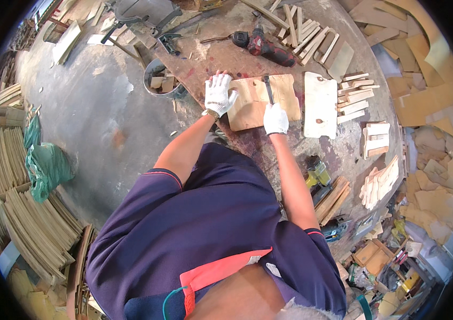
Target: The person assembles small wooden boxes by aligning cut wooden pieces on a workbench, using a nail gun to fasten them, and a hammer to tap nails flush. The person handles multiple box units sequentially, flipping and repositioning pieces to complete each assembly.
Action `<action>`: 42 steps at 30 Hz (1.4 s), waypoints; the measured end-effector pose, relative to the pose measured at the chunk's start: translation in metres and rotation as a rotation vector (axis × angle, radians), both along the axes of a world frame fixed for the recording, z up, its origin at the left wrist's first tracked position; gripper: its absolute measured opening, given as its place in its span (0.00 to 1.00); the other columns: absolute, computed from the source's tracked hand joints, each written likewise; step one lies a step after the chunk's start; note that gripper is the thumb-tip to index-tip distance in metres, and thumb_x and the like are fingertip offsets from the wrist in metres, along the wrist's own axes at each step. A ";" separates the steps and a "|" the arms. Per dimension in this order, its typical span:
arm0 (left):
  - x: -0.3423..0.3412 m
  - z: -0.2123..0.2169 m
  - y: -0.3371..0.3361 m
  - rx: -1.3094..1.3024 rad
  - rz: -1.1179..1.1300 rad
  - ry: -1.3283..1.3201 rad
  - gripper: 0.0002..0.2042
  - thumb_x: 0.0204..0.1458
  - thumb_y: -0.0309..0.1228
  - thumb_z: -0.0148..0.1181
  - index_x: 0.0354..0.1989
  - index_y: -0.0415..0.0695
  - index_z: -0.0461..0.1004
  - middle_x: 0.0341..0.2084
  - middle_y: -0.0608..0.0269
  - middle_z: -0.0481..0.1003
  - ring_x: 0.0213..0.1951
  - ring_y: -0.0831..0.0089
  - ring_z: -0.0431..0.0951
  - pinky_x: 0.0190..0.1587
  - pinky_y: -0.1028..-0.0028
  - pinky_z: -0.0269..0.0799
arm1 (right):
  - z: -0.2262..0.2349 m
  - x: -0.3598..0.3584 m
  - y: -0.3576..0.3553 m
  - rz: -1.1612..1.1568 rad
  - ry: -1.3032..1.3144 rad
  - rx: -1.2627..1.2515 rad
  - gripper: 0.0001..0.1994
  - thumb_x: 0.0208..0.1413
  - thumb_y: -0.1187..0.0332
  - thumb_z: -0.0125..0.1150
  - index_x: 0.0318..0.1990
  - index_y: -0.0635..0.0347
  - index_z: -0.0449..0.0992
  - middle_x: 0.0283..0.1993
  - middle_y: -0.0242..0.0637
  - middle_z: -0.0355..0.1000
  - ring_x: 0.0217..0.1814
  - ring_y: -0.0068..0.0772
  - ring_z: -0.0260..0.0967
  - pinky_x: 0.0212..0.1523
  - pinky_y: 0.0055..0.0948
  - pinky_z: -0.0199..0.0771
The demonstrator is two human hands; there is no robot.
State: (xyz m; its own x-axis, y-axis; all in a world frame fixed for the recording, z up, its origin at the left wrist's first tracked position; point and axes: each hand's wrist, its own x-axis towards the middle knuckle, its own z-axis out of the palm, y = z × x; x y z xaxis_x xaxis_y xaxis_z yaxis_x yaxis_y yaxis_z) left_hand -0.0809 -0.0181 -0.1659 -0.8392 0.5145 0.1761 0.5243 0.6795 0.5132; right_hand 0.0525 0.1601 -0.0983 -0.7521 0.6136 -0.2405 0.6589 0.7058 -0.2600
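Note:
A tan wooden board lies flat on the worn workbench. My left hand, in a white glove, presses down on the board's left edge with fingers spread. In its own white glove, my right hand grips the handle of a dark hand tool whose tip rests on the board's top face. A pale board with a curved cut-out outline lies just right of the tan one.
A red cordless drill lies at the bench's far side beside a pile of wood slats. Small wood blocks are stacked to the right. A bucket of offcuts stands left of the bench. Curved wooden strips are piled on the floor.

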 end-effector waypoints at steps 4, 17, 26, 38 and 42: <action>0.000 0.004 0.001 -0.009 0.006 0.008 0.32 0.52 0.48 0.62 0.63 0.44 0.66 0.68 0.52 0.64 0.73 0.52 0.56 0.73 0.49 0.45 | -0.015 0.006 -0.003 -0.005 0.141 -0.029 0.21 0.68 0.54 0.47 0.36 0.65 0.74 0.32 0.62 0.76 0.38 0.65 0.77 0.40 0.56 0.76; -0.002 -0.002 0.004 -0.058 0.013 -0.032 0.45 0.50 0.57 0.62 0.72 0.43 0.55 0.71 0.52 0.59 0.75 0.53 0.52 0.75 0.48 0.40 | -0.001 -0.007 -0.033 -0.018 0.629 -0.291 0.24 0.70 0.54 0.44 0.34 0.68 0.77 0.31 0.64 0.74 0.35 0.66 0.73 0.37 0.58 0.68; -0.001 -0.001 0.003 -0.047 0.010 -0.017 0.47 0.50 0.57 0.62 0.74 0.43 0.54 0.72 0.53 0.58 0.75 0.53 0.51 0.75 0.47 0.40 | -0.006 -0.021 -0.044 0.128 0.499 -0.217 0.22 0.71 0.54 0.44 0.34 0.64 0.76 0.26 0.59 0.73 0.33 0.63 0.73 0.34 0.53 0.70; 0.000 0.008 0.004 -0.035 0.010 -0.019 0.45 0.51 0.57 0.61 0.72 0.42 0.56 0.72 0.52 0.58 0.75 0.52 0.52 0.74 0.46 0.42 | 0.009 -0.017 -0.040 -0.006 0.589 -0.321 0.24 0.71 0.54 0.44 0.32 0.65 0.78 0.29 0.60 0.75 0.34 0.63 0.75 0.38 0.55 0.73; 0.001 0.009 0.004 -0.082 0.029 -0.050 0.45 0.51 0.57 0.62 0.72 0.42 0.56 0.72 0.49 0.58 0.74 0.48 0.53 0.73 0.45 0.43 | 0.002 -0.013 -0.051 0.194 0.105 -0.198 0.24 0.70 0.53 0.45 0.33 0.68 0.76 0.28 0.61 0.74 0.33 0.64 0.74 0.35 0.54 0.72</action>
